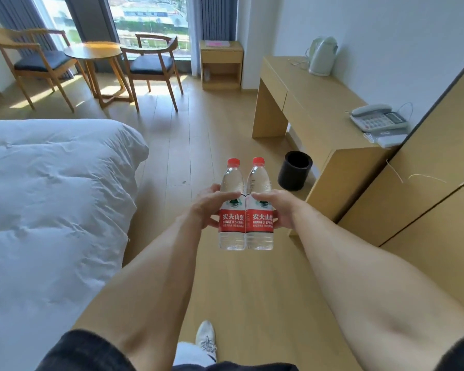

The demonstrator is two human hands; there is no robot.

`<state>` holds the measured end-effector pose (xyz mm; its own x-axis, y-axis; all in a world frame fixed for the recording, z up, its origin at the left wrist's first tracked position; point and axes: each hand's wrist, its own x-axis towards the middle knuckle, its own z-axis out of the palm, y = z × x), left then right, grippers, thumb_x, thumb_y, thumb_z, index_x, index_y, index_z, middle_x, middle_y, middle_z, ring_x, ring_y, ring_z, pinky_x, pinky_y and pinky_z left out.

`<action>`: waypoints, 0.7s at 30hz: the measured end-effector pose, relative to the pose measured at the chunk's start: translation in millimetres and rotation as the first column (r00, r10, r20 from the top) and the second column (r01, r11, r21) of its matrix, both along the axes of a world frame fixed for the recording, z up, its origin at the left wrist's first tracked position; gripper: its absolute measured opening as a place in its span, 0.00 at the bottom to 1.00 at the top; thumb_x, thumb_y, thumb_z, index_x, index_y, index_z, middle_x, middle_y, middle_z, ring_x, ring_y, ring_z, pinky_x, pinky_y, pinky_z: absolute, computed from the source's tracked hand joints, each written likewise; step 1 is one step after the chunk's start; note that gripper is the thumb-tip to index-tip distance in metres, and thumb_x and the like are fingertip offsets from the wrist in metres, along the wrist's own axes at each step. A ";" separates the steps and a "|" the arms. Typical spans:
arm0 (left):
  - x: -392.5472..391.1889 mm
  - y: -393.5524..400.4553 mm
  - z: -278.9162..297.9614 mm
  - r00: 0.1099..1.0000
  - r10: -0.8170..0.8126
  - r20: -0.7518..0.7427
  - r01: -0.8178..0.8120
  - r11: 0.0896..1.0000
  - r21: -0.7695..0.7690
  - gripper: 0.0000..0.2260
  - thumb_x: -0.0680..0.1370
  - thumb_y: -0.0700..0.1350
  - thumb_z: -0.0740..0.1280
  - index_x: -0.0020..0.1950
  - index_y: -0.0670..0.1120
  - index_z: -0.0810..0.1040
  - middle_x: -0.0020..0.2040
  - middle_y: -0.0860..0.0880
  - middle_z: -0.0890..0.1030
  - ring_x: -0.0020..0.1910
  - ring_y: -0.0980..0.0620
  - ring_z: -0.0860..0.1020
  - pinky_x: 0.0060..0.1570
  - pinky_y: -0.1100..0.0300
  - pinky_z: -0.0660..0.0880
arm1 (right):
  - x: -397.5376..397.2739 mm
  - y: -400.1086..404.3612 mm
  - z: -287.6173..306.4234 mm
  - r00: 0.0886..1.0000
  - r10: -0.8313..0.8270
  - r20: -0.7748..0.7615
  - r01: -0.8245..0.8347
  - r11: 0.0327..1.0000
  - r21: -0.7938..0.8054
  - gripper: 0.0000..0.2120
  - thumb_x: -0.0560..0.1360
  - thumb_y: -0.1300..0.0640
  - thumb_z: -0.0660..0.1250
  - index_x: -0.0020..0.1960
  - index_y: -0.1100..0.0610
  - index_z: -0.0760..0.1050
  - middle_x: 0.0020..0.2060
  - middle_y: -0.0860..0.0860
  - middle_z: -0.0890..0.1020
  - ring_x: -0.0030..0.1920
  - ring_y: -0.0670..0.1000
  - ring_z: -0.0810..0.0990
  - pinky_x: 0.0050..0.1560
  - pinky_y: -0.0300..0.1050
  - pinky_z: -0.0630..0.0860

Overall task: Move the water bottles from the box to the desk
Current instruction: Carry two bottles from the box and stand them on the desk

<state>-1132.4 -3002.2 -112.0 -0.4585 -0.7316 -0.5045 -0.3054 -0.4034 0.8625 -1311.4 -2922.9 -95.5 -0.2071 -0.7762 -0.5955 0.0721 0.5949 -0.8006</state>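
The person holds two clear plastic water bottles with red caps and red labels upright in the air above the wooden floor (225,290), side by side and touching. The left hand (212,207) grips the left bottle (232,210), and the right hand (279,207) grips the right bottle (259,210). The light wooden desk (314,111) stands ahead on the right, with a pale green kettle (321,56) and a grey telephone (378,119) on top. A black round bin (295,170) stands beside the desk.

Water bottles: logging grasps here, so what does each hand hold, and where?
Left hand grips the left water bottle at its label; right hand grips the right water bottle likewise.
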 end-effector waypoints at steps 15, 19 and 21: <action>-88.3 -232.2 8.5 0.997 -0.068 0.030 0.069 0.997 -0.019 0.26 0.76 0.53 0.74 0.70 0.49 0.69 0.55 0.44 0.82 0.50 0.45 0.84 0.40 0.49 0.80 | -89.0 -225.3 -8.6 0.997 -0.073 0.002 0.073 0.997 -0.007 0.24 0.74 0.48 0.74 0.65 0.56 0.75 0.52 0.56 0.86 0.52 0.57 0.86 0.52 0.57 0.82; -122.1 -296.7 6.4 0.997 -0.057 0.049 0.058 0.998 -0.036 0.26 0.76 0.53 0.74 0.69 0.49 0.69 0.54 0.44 0.83 0.49 0.45 0.84 0.40 0.49 0.80 | -124.9 -293.3 -15.9 0.997 -0.069 0.017 0.069 0.997 -0.023 0.25 0.73 0.48 0.75 0.66 0.56 0.73 0.52 0.57 0.86 0.51 0.57 0.86 0.51 0.57 0.82; -142.6 -332.8 7.7 0.998 -0.041 0.054 0.044 0.998 -0.051 0.25 0.76 0.52 0.74 0.69 0.50 0.70 0.53 0.44 0.83 0.49 0.45 0.84 0.41 0.49 0.81 | -146.1 -333.1 -17.0 0.998 -0.048 0.031 0.049 0.998 -0.038 0.26 0.73 0.49 0.75 0.66 0.56 0.73 0.53 0.57 0.86 0.52 0.58 0.86 0.52 0.59 0.82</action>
